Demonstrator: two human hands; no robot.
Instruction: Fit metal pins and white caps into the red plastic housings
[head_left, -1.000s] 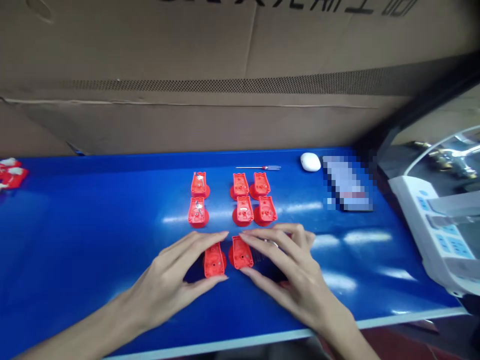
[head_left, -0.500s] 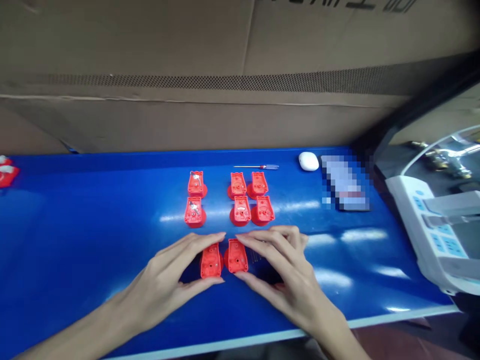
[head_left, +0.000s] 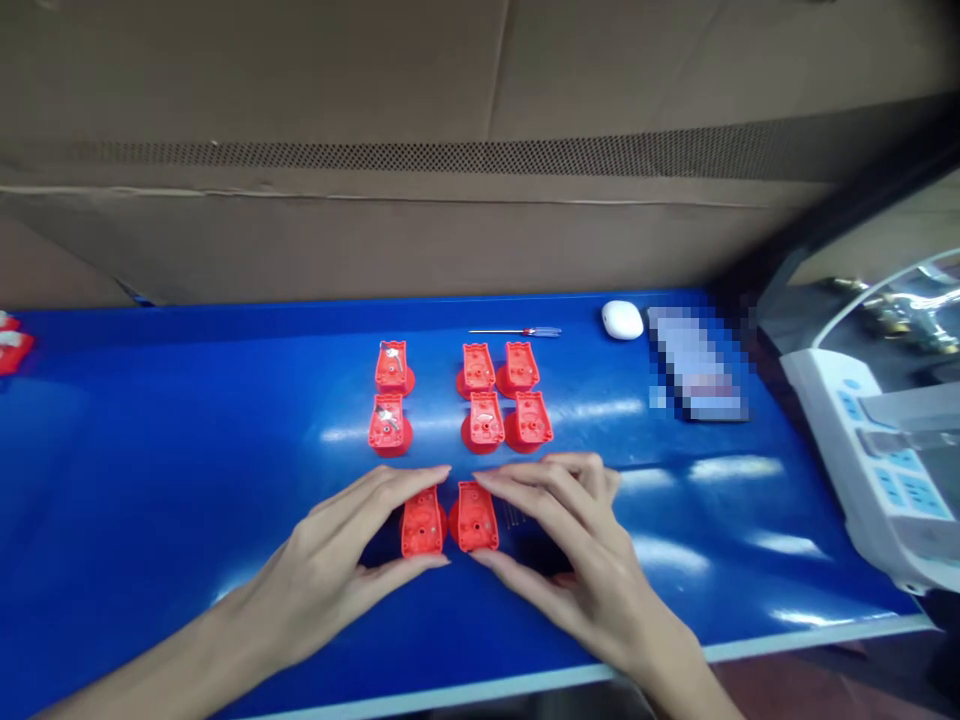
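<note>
The left hand [head_left: 322, 570] and right hand [head_left: 577, 565] sit close together around two red moulded plastic housings [head_left: 422, 524], grip unclear. Eight more red housings [head_left: 484, 420] stand in rows on the blue workbench [head_left: 150, 500].

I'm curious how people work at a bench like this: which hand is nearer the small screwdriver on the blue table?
The right hand is nearer: it is in front of the small screwdriver and slightly to its right. The left hand is farther, in front of it and well to its left.
</note>
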